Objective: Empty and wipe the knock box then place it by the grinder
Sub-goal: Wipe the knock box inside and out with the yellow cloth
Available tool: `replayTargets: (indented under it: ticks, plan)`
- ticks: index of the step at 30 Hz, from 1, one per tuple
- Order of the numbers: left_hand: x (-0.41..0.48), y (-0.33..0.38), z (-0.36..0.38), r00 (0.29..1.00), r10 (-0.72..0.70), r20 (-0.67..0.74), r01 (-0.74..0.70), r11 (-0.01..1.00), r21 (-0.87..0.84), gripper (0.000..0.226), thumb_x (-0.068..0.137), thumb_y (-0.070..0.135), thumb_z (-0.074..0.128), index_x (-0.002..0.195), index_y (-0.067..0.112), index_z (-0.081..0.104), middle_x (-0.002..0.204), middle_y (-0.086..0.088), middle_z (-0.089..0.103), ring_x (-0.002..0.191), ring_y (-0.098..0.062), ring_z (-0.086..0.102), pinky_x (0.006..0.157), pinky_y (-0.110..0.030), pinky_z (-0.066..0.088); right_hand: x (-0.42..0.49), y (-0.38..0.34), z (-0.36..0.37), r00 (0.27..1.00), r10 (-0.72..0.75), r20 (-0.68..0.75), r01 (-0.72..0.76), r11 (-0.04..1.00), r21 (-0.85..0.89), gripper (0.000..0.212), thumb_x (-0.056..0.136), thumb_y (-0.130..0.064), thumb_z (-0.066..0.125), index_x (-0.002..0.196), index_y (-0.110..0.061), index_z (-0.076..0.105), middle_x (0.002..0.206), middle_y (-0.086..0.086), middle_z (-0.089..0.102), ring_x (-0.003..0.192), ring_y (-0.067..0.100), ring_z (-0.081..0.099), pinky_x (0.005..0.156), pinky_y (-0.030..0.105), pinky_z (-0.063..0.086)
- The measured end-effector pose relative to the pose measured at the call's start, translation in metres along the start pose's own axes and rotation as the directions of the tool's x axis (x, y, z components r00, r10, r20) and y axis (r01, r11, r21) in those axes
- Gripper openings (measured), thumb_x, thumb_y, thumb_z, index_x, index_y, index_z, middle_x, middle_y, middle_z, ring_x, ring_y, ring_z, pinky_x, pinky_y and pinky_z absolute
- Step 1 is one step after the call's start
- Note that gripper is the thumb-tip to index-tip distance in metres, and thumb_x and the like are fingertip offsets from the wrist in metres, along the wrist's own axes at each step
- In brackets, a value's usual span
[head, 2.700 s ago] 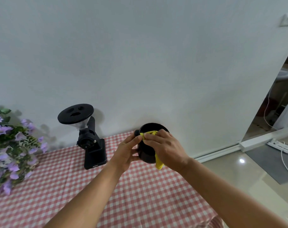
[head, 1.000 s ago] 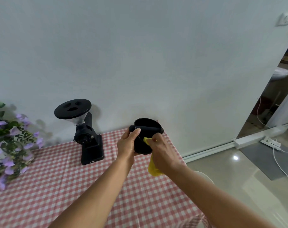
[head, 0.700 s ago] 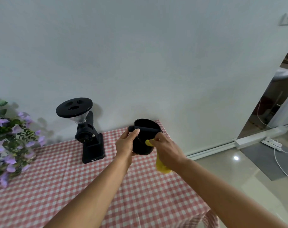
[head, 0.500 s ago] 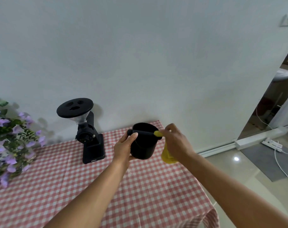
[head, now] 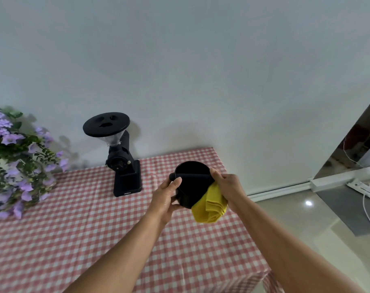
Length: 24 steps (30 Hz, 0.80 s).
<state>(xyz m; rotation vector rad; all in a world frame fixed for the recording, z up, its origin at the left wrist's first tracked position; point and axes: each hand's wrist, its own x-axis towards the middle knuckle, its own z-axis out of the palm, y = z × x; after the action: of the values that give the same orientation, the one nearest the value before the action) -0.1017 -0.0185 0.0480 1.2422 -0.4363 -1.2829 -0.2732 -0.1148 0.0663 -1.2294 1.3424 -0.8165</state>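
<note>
The left grip (head: 165, 197) holds one round black knock box (head: 192, 188); the right grip (head: 228, 187) clutches one yellow cloth (head: 209, 206) against it. One black grinder (head: 125, 166) stands nearby.

Flowers (head: 15, 157) cut by left edge, knock box (head: 190, 191) inside too dark, right hand (head: 228, 187) fingers behind cloth (head: 209, 206)
</note>
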Motion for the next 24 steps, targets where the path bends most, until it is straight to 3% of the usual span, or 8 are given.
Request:
replayTargets:
  ticks: [2,4,7,11,16,19,22,24]
  plan:
    - [0.002,-0.011,-0.013,0.999,-0.019,-0.029,0.02,0.999,0.035,0.052,0.078,0.032,0.079,0.128,0.027,0.065,0.127,-0.005,0.07,0.115,-0.032,0.065,0.087,-0.051,0.055,0.0,0.012,0.004,0.999,0.028,0.035,-0.026,0.997,-0.071,0.04,0.088,-0.042,0.069,0.063,-0.011,0.064,0.057,0.002,0.05,0.055,0.018,0.047,0.056,0.032,0.041]
    - [0.004,-0.026,-0.027,0.998,-0.035,-0.059,0.038,0.998,0.04,0.047,0.086,0.02,0.076,0.131,0.02,0.064,0.127,-0.006,0.07,0.116,-0.028,0.066,0.092,-0.043,0.054,0.0,0.027,0.012,0.994,0.082,0.067,-0.072,0.986,-0.149,0.04,0.09,-0.037,0.069,0.078,0.001,0.071,0.065,0.006,0.057,0.06,0.02,0.053,0.054,0.025,0.044]
    - [0.007,-0.051,-0.047,0.991,-0.076,-0.106,0.076,0.997,-0.006,0.032,0.091,0.005,0.068,0.121,0.015,0.067,0.121,-0.008,0.072,0.112,-0.026,0.067,0.085,-0.033,0.056,0.001,0.053,0.026,0.98,0.17,0.099,-0.148,0.97,-0.195,0.043,0.09,-0.033,0.069,0.095,0.01,0.07,0.073,0.01,0.062,0.066,0.022,0.058,0.06,0.031,0.047]
    - [0.012,-0.075,-0.065,0.983,-0.118,-0.144,0.117,0.993,-0.015,0.029,0.092,-0.001,0.064,0.118,0.011,0.067,0.124,-0.015,0.07,0.109,-0.028,0.068,0.078,-0.029,0.058,-0.002,0.072,0.046,0.967,0.221,0.124,-0.188,0.954,-0.234,0.028,0.092,-0.03,0.067,0.081,-0.004,0.069,0.072,0.008,0.06,0.062,0.02,0.056,0.057,0.03,0.045]
    - [0.018,-0.081,-0.084,0.969,-0.131,-0.209,0.132,0.991,-0.014,0.038,0.091,-0.002,0.065,0.128,0.006,0.063,0.123,-0.015,0.071,0.109,-0.031,0.069,0.096,-0.049,0.056,-0.003,0.079,0.066,0.967,0.206,0.148,-0.174,0.963,-0.205,0.023,0.092,-0.025,0.067,0.081,-0.006,0.069,0.071,0.007,0.064,0.064,0.021,0.061,0.061,0.034,0.053]
    - [0.023,-0.081,-0.093,0.96,-0.137,-0.246,0.138,0.99,-0.014,0.037,0.091,-0.002,0.065,0.126,0.008,0.062,0.122,-0.017,0.07,0.106,-0.032,0.07,0.095,-0.052,0.056,0.0,0.081,0.075,0.969,0.198,0.15,-0.171,0.969,-0.175,0.012,0.09,-0.024,0.07,0.081,-0.016,0.072,0.085,0.008,0.074,0.082,0.026,0.071,0.08,0.042,0.06]
    - [0.028,-0.079,-0.099,0.952,-0.138,-0.273,0.144,0.99,0.0,0.036,0.091,-0.004,0.065,0.124,0.011,0.064,0.121,-0.015,0.071,0.113,-0.033,0.068,0.103,-0.054,0.051,0.002,0.081,0.081,0.967,0.2,0.159,-0.176,0.972,-0.155,0.002,0.089,-0.02,0.071,0.09,-0.022,0.071,0.086,0.0,0.072,0.083,0.019,0.069,0.079,0.036,0.059]
    - [0.031,-0.078,-0.1,0.951,-0.142,-0.276,0.146,0.989,-0.005,0.039,0.091,-0.005,0.064,0.128,0.009,0.062,0.121,-0.014,0.07,0.113,-0.031,0.067,0.104,-0.052,0.051,0.004,0.082,0.084,0.968,0.207,0.145,-0.185,0.971,-0.151,0.01,0.088,-0.019,0.072,0.098,-0.019,0.073,0.088,0.001,0.072,0.084,0.019,0.069,0.081,0.037,0.059]
